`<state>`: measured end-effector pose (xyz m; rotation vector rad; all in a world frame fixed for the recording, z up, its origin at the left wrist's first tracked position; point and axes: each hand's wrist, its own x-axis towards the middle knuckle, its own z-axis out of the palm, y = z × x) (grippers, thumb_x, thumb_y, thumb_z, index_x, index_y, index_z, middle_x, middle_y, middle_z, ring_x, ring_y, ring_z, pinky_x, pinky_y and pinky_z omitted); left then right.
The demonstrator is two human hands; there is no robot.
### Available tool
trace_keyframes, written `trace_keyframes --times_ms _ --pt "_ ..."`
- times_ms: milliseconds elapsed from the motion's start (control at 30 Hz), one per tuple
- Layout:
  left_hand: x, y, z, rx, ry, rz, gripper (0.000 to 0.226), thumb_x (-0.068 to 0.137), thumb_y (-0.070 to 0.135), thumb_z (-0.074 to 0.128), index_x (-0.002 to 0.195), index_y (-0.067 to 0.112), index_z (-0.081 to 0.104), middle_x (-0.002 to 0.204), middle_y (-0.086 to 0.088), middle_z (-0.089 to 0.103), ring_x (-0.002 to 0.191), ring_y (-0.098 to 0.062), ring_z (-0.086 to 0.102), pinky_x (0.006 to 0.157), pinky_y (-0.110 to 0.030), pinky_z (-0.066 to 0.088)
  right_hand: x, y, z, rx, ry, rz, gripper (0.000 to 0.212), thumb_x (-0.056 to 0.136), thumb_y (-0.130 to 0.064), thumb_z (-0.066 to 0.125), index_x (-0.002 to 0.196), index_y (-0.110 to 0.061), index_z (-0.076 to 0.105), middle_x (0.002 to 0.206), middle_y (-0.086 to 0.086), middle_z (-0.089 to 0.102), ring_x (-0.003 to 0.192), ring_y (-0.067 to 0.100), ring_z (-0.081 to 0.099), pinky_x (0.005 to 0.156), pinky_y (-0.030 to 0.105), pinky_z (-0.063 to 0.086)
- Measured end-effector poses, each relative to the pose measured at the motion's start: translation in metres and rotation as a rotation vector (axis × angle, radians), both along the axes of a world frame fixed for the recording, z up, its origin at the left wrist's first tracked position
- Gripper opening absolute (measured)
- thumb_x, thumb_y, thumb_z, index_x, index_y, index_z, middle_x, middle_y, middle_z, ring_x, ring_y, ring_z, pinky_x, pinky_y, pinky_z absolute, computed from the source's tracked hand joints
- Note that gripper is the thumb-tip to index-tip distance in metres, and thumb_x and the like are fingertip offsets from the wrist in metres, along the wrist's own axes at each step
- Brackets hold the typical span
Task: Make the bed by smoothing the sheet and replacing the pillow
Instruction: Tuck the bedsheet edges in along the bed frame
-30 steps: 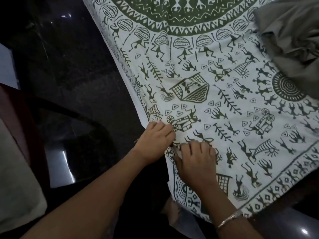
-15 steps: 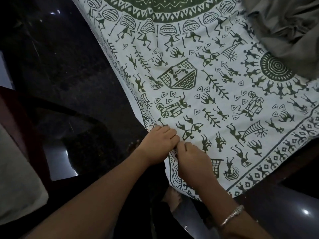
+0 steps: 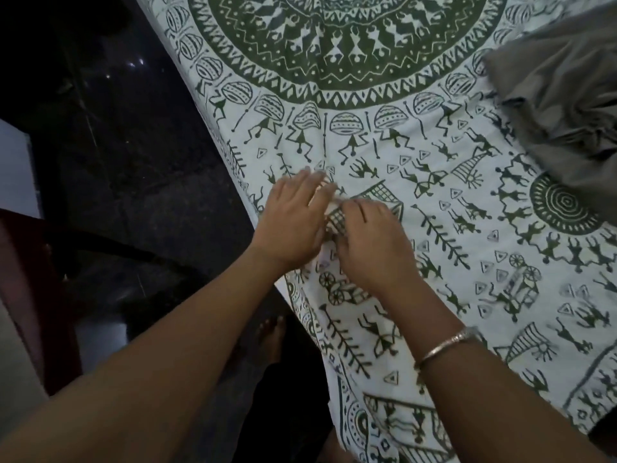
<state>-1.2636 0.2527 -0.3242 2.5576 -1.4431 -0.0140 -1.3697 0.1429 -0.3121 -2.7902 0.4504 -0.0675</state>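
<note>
Sheet (image 3: 430, 208) — white, green tribal figures, flat

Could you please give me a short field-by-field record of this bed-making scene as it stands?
Sheet: white, green figure print, spread out
Left hand: flat on sheet, fingers straight
Right hand: beside it on sheet, fingers bent; grip unclear
Grey cloth: crumpled, on sheet's far right
Bracelet: right wrist
Floor: dark, left of sheet

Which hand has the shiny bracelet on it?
The right hand: a thin metal bracelet circles its wrist. The left hand, resting on the printed sheet beside it, has a bare wrist.
</note>
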Motion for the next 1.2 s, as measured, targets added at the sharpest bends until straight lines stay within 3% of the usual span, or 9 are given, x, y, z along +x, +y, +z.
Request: trace_keyframes --times_ms 100,233,333,467,633,733,867,1033,1200 --pt "0.041 -0.007 -0.005 0.089 -0.019 0.079 0.058 0.091 0.035 0.035 0.143 0.01 0.038 0.151 -0.016 0.032 0.139 -0.038 0.028 0.109 -0.057 0.024 0.042 -0.008 -0.004 -0.078 0.051 0.023 0.052 0.096 -0.027 0.042 0.142 -0.003 0.036 0.149 0.018 0.035 0.141 0.033 0.025 0.115 0.047 0.02" --pt "0.076 0.011 -0.021 0.393 0.139 0.248 0.073 0.093 0.059 0.017 0.152 0.02 -0.001 0.16 -0.007 -0.008 0.146 -0.03 -0.004 0.114 -0.055 0.005 0.083 0.002 -0.022 -0.11 0.289 0.046 0.074 0.097 -0.052 0.024 0.151 -0.007 0.003 0.159 0.017 -0.002 0.146 0.031 -0.008 0.117 0.052 -0.002" --pt "0.075 0.034 -0.027 0.408 0.084 0.285 0.075 0.091 0.059 0.009 0.151 0.015 0.017 0.158 -0.012 0.014 0.144 -0.033 0.016 0.111 -0.059 0.01 0.088 0.022 -0.041 -0.082 0.3 0.173 0.077 0.093 -0.054 0.023 0.151 -0.004 0.012 0.158 0.021 0.006 0.145 0.041 0.002 0.116 0.057 0.004" --pt "0.103 0.023 -0.018 0.099 -0.054 0.258 0.058 0.091 0.041 0.033 0.131 0.004 0.052 0.135 -0.017 0.053 0.127 -0.035 0.047 0.106 -0.062 0.024 0.11 0.003 -0.04 -0.046 0.16 0.367 0.069 0.094 -0.053 0.025 0.145 -0.008 0.035 0.153 0.015 0.03 0.143 0.033 0.023 0.115 0.054 0.014" --pt "0.181 -0.026 -0.014 0.152 0.035 0.242 0.062 0.096 0.047 0.026 0.149 0.014 0.024 0.156 -0.009 0.023 0.144 -0.033 0.018 0.112 -0.059 0.012 0.189 -0.028 -0.031 -0.025 0.24 -0.074 0.074 0.093 -0.056 0.013 0.152 -0.013 0.005 0.159 0.018 -0.002 0.146 0.034 -0.006 0.117 0.05 -0.003" --pt "0.211 -0.009 -0.033 0.282 0.146 0.416 0.07 0.094 0.059 0.012 0.152 0.021 0.004 0.161 -0.002 -0.002 0.147 -0.025 -0.005 0.112 -0.059 -0.001 0.223 -0.008 -0.039 -0.093 0.301 0.07 0.078 0.09 -0.055 0.01 0.151 -0.008 -0.001 0.158 0.018 -0.007 0.144 0.04 -0.009 0.114 0.055 -0.007" --pt "0.224 0.004 -0.032 0.206 0.091 0.468 0.074 0.09 0.054 0.006 0.151 0.015 0.016 0.16 -0.01 0.007 0.146 -0.031 0.002 0.112 -0.057 -0.007 0.249 -0.013 -0.04 -0.087 0.197 0.312 0.073 0.088 -0.051 0.018 0.149 -0.012 0.026 0.157 0.01 0.022 0.145 0.038 0.012 0.115 0.054 0.005" --pt "0.288 -0.021 -0.025 0.156 0.046 0.304 0.063 0.096 0.051 0.019 0.152 0.021 0.013 0.16 -0.005 0.006 0.146 -0.033 0.004 0.113 -0.059 0.004 0.303 -0.048 -0.037 -0.158 0.298 -0.061 0.073 0.093 -0.058 0.013 0.152 -0.018 0.001 0.159 0.017 -0.002 0.145 0.036 -0.009 0.114 0.054 -0.011" --pt "0.305 -0.011 -0.033 0.292 0.174 0.533 0.065 0.096 0.05 0.014 0.152 0.02 -0.002 0.16 -0.003 -0.008 0.146 -0.028 -0.006 0.112 -0.06 -0.006 0.345 -0.019 -0.036 -0.14 0.299 0.256 0.079 0.082 -0.053 0.001 0.153 -0.017 0.004 0.158 0.022 0.003 0.145 0.038 -0.004 0.114 0.055 -0.01"
